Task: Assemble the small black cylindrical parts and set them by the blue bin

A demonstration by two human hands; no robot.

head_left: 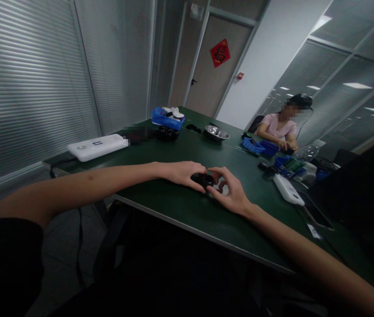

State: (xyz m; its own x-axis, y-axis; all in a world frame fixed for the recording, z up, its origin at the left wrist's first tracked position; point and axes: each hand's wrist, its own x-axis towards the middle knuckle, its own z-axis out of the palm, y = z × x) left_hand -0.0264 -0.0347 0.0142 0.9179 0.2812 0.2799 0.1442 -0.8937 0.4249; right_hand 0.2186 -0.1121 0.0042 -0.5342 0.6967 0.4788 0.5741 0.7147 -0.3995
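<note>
A small black ring-like part (208, 180) sits between my two hands, low over the green table (170, 200). My left hand (187, 172) pinches it from the left, thumb below and fingers above. From the other side my right hand (229, 191) curls its thumb and forefinger around its edge. Some pale patch shows through the gap in my right hand's fingers; I cannot make out what it is. The part's exact kind is too dark to tell.
A blue bin (168, 119), shiny black pieces (167, 133) and a metal bowl (216, 133) stand farther back. White power banks lie left (97, 147) and right (288, 190), near a phone (315, 210). Across the table a person (277, 127) works beside blue trays (252, 145).
</note>
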